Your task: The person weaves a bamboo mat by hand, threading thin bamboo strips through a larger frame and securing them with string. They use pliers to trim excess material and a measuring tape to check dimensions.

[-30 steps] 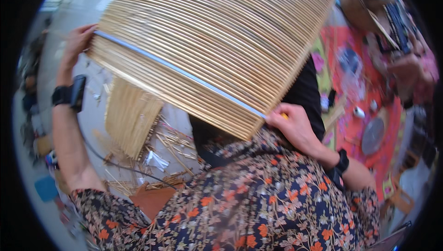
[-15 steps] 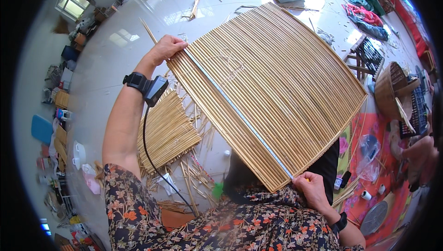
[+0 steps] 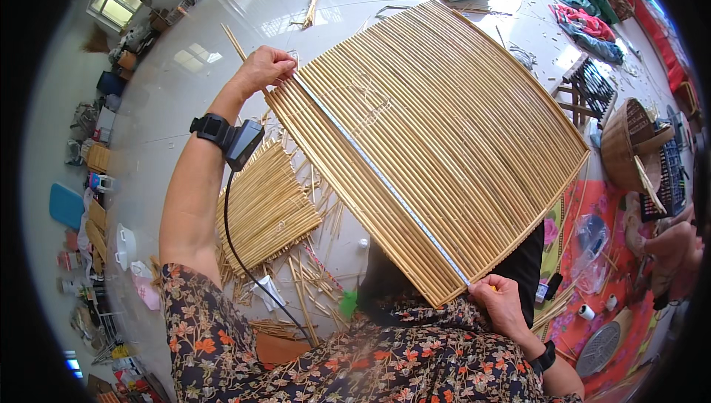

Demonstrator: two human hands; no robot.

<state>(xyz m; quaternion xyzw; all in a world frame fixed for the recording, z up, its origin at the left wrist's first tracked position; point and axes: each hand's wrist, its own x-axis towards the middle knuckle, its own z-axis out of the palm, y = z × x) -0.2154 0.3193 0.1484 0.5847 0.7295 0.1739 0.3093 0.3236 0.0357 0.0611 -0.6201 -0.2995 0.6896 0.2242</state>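
Note:
A large mat (image 3: 459,121) of straight straw-coloured stalks lies tilted across my lap. A narrow pale-blue measuring tape (image 3: 379,173) stretches straight over it, along the stalks near the mat's left side. My left hand (image 3: 263,70) is closed in a pinch at the tape's far end, by the mat's upper left edge. At the tape's near end, my right hand (image 3: 500,304) is closed, thumb and finger at the mat's lower edge, with a bit of yellow showing between them. Loose pale thread (image 3: 374,110) curls on the mat's surface.
A smaller stalk mat (image 3: 270,207) lies on the floor to the left, among loose stalks. Rightward stand a woven basket (image 3: 621,144) and a small folding stool (image 3: 581,95). A red patterned cloth (image 3: 570,329) holds spools and plastic bags. A black cable (image 3: 255,281) hangs from my left wrist device.
My left hand has lifted slightly up and away from the mat's edge, its fingers still pinched at the tape's end. My right hand, the mat and the tape have barely moved.

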